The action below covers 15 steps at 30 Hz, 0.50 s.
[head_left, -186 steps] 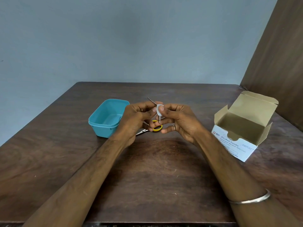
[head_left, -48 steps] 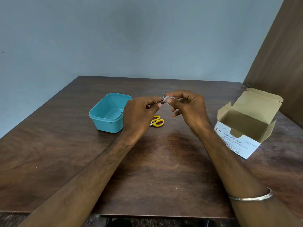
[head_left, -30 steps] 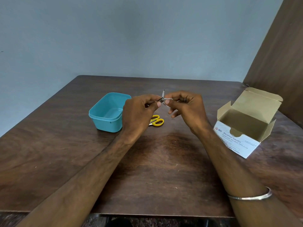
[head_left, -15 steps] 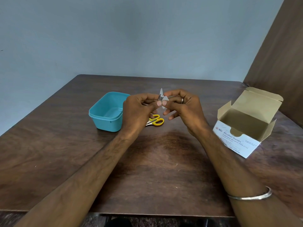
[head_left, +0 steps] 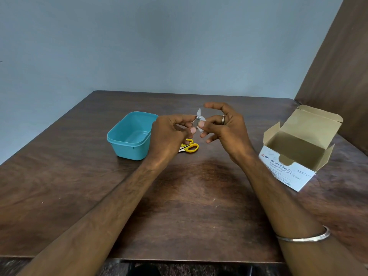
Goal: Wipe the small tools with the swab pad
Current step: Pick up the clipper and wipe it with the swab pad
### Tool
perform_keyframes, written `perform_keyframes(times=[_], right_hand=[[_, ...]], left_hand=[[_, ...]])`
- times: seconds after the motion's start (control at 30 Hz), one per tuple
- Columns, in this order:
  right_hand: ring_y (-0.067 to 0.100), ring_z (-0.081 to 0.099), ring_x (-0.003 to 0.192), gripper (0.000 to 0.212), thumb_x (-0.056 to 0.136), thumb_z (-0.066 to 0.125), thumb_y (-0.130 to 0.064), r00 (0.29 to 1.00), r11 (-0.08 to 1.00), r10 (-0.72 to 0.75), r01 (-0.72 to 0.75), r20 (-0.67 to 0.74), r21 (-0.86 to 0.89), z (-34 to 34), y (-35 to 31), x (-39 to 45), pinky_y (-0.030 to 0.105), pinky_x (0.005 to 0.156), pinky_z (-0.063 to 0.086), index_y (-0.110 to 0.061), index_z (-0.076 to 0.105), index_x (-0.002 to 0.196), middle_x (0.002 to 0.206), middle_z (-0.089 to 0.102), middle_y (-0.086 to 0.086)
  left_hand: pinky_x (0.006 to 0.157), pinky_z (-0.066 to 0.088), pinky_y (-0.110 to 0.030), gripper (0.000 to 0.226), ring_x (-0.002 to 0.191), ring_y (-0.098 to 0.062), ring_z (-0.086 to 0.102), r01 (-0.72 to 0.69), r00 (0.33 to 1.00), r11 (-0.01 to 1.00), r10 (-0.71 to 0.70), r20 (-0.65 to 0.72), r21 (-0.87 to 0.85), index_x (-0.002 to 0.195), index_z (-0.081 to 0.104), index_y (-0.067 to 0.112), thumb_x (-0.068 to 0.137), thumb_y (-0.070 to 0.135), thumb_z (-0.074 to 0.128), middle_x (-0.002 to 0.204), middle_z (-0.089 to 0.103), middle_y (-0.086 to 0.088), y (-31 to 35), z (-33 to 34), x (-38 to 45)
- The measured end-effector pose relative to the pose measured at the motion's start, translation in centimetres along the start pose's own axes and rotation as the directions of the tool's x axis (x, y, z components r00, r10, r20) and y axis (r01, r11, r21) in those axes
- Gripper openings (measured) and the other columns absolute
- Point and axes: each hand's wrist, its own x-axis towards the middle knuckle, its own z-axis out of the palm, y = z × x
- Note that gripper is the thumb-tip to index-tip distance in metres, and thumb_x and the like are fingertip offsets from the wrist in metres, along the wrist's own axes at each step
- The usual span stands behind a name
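My left hand (head_left: 169, 134) pinches a small metal tool (head_left: 196, 122), seemingly a nail clipper, above the table's middle. My right hand (head_left: 225, 128) presses a white swab pad (head_left: 199, 116) around the tool's far end with thumb and middle finger, while the index finger is raised and spread. Most of the tool is hidden by my fingers and the pad. Small yellow-handled scissors (head_left: 190, 147) lie on the table just below and behind my left hand, their blades hidden.
An empty teal plastic tub (head_left: 131, 136) stands left of my hands. An open alcohol swab box (head_left: 298, 148) sits at the right. The dark wooden table (head_left: 189, 206) meets a grey wall behind and a brown panel at the far right.
My right index finger has lifted off and spread away from the pad. The pad has shifted slightly along the tool between my hands, which stay in about the same place.
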Motion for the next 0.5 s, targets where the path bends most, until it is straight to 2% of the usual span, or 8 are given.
perform_keyframes(times=[0.2,0.37,0.5], right_hand=[[0.025,0.072,0.066,0.05,0.083,0.078,-0.006,0.998,0.999,0.014,-0.011,0.054,-0.051,0.0,0.05,-0.01,0.037,0.058,0.056,-0.015,0.059,0.128,0.077,0.076,0.008],[0.027,0.07,0.066,0.049,0.084,0.077,-0.006,1.0,1.0,-0.012,0.012,0.009,-0.029,-0.11,0.1,0.07,0.039,0.058,0.055,-0.015,0.06,0.128,0.079,0.074,0.011],[0.026,0.071,0.065,0.049,0.083,0.078,-0.007,0.998,0.998,0.005,-0.001,0.06,-0.067,-0.05,0.12,0.02,0.037,0.058,0.055,-0.016,0.06,0.128,0.078,0.076,0.008]], left_hand=[[0.059,0.06,-0.027,0.029,0.063,-0.013,0.069,-0.013,1.0,1.0,0.013,-0.009,0.016,0.111,0.074,0.013,0.082,0.008,0.074,0.089,0.073,-0.003,-0.14,-0.1,-0.04],[0.056,0.059,-0.023,0.032,0.062,-0.01,0.068,-0.002,1.0,1.0,0.002,-0.001,0.026,0.113,0.072,0.013,0.082,0.008,0.074,0.089,0.071,-0.001,0.06,0.01,-0.02],[0.058,0.06,-0.024,0.03,0.065,-0.012,0.07,-0.005,1.0,0.999,0.005,-0.001,0.046,0.113,0.073,0.012,0.083,0.009,0.074,0.093,0.073,-0.004,-0.14,-0.07,0.06]])
